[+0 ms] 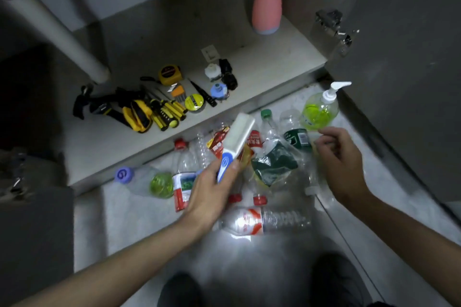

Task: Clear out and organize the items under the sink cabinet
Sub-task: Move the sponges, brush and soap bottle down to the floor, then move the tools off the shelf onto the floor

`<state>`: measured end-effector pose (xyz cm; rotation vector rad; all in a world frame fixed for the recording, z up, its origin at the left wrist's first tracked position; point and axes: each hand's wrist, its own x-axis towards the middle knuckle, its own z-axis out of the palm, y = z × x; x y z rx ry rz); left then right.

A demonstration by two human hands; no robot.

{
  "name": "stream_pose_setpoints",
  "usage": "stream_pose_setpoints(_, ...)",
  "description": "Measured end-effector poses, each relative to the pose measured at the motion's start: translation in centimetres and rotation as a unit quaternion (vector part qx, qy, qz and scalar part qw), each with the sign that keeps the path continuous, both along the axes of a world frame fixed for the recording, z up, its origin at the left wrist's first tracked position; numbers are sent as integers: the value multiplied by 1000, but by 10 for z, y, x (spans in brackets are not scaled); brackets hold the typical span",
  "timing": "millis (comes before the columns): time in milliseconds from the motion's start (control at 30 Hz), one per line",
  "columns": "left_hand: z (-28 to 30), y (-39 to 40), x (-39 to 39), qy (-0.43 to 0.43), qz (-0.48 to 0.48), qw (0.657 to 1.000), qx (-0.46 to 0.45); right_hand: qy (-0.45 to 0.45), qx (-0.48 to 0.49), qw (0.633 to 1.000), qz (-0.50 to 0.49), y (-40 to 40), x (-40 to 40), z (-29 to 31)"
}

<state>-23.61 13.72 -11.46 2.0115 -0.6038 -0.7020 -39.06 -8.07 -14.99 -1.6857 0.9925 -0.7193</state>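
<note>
My left hand [212, 182] holds a brush [235, 142] of smooth white and blue plastic. The empty bottles [269, 157] are clear, glossy, crumpled plastic. The cabinet shelf [262, 62] looks matt; the hinge [334, 27] is shiny metal.

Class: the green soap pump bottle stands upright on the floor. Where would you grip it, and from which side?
Grip the green soap pump bottle at the narrow neck under the white pump, coming from above with the right hand hovering nearby. It stands upright; the body is wide and rounded.

Dim room — pale floor [129, 219]
</note>
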Motion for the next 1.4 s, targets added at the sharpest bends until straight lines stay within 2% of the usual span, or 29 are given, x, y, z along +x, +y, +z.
stream_pose_setpoints(67, -16, 51, -18, -9, 22, 999, 29, 27, -2, 996, 87, 14, 13, -3)
stream_pose_setpoints(167, -35, 117, -39, -14, 35, 996, 81, 99, -112, 967, 204, 37, 33, -7)
stream_pose_setpoints(300, -58, 177, -43, -41, 18, 984, 171, 158, -194, 920, 302, 57, 66, -11)
stream_pose_setpoints(467, -78, 224, -15, -92, -35, 960, 263, 188, -204, 904, 325, 62, 91, -21)
stream_pose_setpoints(600, -91, 237, 16, -154, -106, 938, 291, 202, -209, 903, 315, 66, 103, -20)
stream_pose_setpoints(833, -103, 249, 55, -168, -114, 933, 296, 179, -212, 911, 305, 72, 116, -10)
stream_pose_setpoints(1000, -96, 249, 71, -189, -40, 957, 217, 163, -161, 926, 301, 75, 142, 0)
stream_pose_setpoints(1067, -91, 244, 73, -186, 25, 966, 177, 147, -154, 926, 311, 79, 159, 9)
stream_pose_setpoints(1133, -85, 231, 81, -173, 129, 969, 118, 133, -189, 916, 328, 82, 182, 22)
stream_pose_setpoints(1233, -64, 194, 114, -155, 299, 942, 5, 116, -217, 906, 343, 87, 225, 44)
stream_pose_setpoints(1333, -30, 148, 158, -180, 332, 922, -84, 102, -255, 896, 349, 96, 274, 69)
stream_pose_setpoints(1400, -14, 124, 187, -167, 337, 923, -82, 112, -273, 880, 374, 108, 306, 83)
